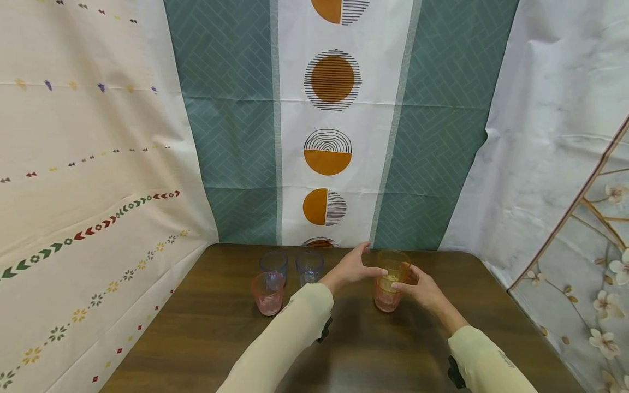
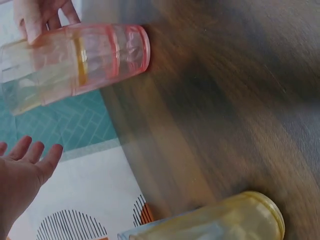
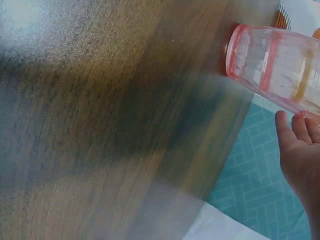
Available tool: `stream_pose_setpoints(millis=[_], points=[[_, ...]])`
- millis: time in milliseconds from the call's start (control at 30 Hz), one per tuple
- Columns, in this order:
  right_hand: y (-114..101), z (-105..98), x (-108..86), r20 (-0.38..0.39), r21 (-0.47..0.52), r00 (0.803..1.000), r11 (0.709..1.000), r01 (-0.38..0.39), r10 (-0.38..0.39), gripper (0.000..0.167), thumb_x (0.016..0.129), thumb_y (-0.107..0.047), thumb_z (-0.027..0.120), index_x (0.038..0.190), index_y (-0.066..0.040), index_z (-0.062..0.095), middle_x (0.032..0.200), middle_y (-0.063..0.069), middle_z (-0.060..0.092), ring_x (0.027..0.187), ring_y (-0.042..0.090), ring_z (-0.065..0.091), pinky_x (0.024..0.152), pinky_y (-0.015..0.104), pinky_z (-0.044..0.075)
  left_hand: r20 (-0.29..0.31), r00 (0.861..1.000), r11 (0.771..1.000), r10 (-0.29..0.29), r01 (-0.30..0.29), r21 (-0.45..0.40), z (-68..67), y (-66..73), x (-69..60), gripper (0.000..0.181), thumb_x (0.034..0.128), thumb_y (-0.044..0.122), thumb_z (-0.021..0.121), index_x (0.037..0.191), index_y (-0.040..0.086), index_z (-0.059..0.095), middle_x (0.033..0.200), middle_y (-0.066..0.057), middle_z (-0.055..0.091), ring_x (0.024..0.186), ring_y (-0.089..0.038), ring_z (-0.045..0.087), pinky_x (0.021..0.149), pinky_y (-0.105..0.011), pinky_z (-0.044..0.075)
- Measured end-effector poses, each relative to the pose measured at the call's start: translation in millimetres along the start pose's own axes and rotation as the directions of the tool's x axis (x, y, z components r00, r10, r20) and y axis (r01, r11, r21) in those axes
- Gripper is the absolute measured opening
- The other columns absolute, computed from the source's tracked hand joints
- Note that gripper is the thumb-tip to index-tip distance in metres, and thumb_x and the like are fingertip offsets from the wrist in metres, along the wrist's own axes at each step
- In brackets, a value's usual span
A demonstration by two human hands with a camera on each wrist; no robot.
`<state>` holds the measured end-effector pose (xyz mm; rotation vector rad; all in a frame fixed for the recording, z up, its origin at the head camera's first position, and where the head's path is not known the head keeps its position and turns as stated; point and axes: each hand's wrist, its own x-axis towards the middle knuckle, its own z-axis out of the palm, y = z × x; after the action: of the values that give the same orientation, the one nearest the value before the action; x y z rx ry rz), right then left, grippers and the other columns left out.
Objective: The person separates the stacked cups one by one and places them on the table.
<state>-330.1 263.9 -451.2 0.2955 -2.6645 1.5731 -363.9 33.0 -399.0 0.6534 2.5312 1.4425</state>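
Observation:
Toward the right of the table, a yellow glass (image 1: 393,261) sits nested in a pink glass (image 1: 386,302). My right hand (image 1: 425,292) grips this stack at its side, thumb in front and fingers behind; the right wrist view shows its fingertips against the side of the glass. With fingers spread, my left hand (image 1: 350,267) is just left of the stack and holds nothing. The left wrist view shows a gap between the left hand (image 2: 21,182) and the upright stack (image 2: 95,57).
Farther left are two blue-rimmed glasses, one (image 1: 273,262) behind a pink glass (image 1: 268,297) and another (image 1: 309,267) beside it. In the left wrist view, a yellow-tinted glass (image 2: 245,220) shows at the bottom edge. Patterned cloths hang behind the wooden table (image 1: 206,338).

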Motion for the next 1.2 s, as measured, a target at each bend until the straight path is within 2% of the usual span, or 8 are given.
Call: stream_pose_setpoints(millis=[267,467,833,1200], points=[[2.8,-0.9,1.2,-0.003,-0.007,1.000,1.000,-0.009,0.009,0.078,0.093,-0.028,0.072,0.150,0.006,0.031,0.146,0.032,0.041,0.134,0.048,0.041,0.105,0.057,0.039,-0.003,1.000,1.000,-0.022,0.022,0.010,12.7,-0.3,9.2,0.098,0.0814,0.045,0.080,0.156,0.010,0.028,0.152,-0.014,0.041,0.136,-0.032,0.043,0.108,-0.049,0.039],[2.5,-2.0,0.6,-0.001,-0.025,1.000,1.000,0.001,-0.001,0.076,0.093,-0.029,0.071,0.149,0.006,0.032,0.146,0.032,0.041,0.134,0.048,0.040,0.105,0.058,0.038,-0.003,0.999,0.999,-0.035,0.035,0.011,19.6,1.5,14.4,0.096,0.0823,0.044,0.080,0.156,0.010,0.028,0.151,-0.012,0.043,0.137,-0.030,0.043,0.108,-0.047,0.040],[1.8,-1.0,0.3,0.002,-0.009,0.999,0.999,0.043,-0.043,0.072,0.094,-0.022,0.071,0.148,0.008,0.034,0.144,0.031,0.044,0.133,0.047,0.043,0.104,0.056,0.040,-0.012,0.999,0.997,-0.037,0.038,0.072,33.6,0.0,24.4,0.093,0.0810,0.041,0.082,0.152,0.006,0.034,0.147,-0.012,0.048,0.131,-0.026,0.049,0.104,-0.040,0.045],[-0.3,-2.3,-1.8,0.014,-0.039,0.998,0.998,0.058,-0.058,0.070,0.095,-0.021,0.069,0.148,0.009,0.033,0.143,0.033,0.044,0.132,0.049,0.042,0.103,0.057,0.041,-0.050,0.997,0.995,-0.060,0.063,0.072,35.9,7.3,22.0,0.086,0.0804,0.042,0.083,0.148,0.008,0.041,0.138,-0.009,0.055,0.125,-0.025,0.054,0.099,-0.039,0.048]])
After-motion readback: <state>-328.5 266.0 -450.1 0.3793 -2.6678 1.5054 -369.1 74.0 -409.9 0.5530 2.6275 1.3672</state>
